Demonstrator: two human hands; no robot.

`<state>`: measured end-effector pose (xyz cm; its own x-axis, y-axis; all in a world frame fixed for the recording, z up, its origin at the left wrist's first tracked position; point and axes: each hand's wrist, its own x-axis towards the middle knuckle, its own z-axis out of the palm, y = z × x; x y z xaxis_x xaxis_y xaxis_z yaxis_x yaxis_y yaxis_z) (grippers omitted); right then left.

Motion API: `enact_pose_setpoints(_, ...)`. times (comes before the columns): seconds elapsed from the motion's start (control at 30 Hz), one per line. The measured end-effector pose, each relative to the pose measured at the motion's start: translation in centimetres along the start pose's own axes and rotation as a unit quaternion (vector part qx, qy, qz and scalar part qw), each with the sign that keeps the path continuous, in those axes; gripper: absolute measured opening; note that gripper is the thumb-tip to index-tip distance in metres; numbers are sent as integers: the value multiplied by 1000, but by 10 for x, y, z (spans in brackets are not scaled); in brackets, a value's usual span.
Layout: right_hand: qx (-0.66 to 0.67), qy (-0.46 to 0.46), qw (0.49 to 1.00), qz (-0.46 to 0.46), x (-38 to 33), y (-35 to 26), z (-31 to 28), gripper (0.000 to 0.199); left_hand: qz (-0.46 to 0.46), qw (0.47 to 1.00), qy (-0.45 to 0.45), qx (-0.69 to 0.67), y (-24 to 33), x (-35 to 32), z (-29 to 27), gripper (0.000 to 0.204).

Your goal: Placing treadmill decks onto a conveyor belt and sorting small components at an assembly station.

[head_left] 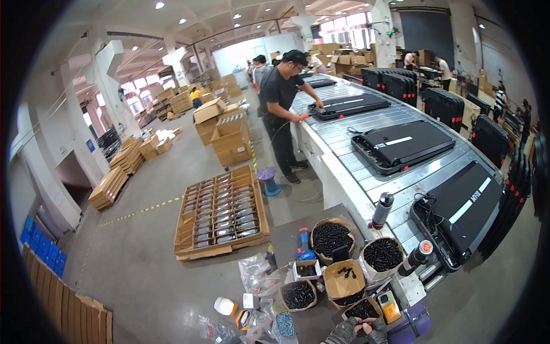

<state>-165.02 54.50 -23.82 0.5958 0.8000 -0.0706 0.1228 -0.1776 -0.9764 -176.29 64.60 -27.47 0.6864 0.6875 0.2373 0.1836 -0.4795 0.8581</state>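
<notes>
At the lower edge, my left hand (345,331) and my right hand (373,331), both in grey fingerless gloves, meet with their fingertips pressed together. What they pinch, if anything, is too small to make out. Just beyond them sits a small cardboard box (348,314) of small black parts. Behind it are an open carton (337,277) with a few black pieces on its flap, a round container of black screw-like parts (382,254) and another such container (332,238). A yellow-and-white box (391,309) lies right of my hands.
A roller conveyor (366,123) carries flat black treadmill-like units (467,209). Two dark cylinders (382,210) stand on its near edge. A co-worker (282,94) handles a farther unit. A blue-and-red power tool (304,243) lies on the bench; a cardboard tray (222,215) of cylinders is on the floor.
</notes>
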Motion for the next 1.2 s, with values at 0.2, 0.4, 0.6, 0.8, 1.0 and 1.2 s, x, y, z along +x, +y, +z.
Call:
enact_pose_setpoints(0.2,285,29,948,141,-13,43,-2,18,-62,995,-17,-81,-14,-15,20,26)
enact_pose_setpoints(0.4,197,18,962,187,13,-47,13,9,-141,973,-160,-91,-6,9,-8,38)
enact_pose_setpoints(0.6,-4,-26,997,78,17,15,22,17,-294,924,-67,-237,-23,-8,-30,29)
enact_pose_setpoints(0.8,-336,-62,940,-23,50,88,-25,42,-423,862,-32,-278,-65,-49,-54,22)
enact_pose_setpoints(1.0,-522,-219,824,8,75,103,11,77,-448,853,-21,-268,-63,-58,-67,26)
enact_pose_setpoints(1.2,-496,-205,842,-51,86,138,12,48,-445,856,-30,-262,-50,-56,-63,23)
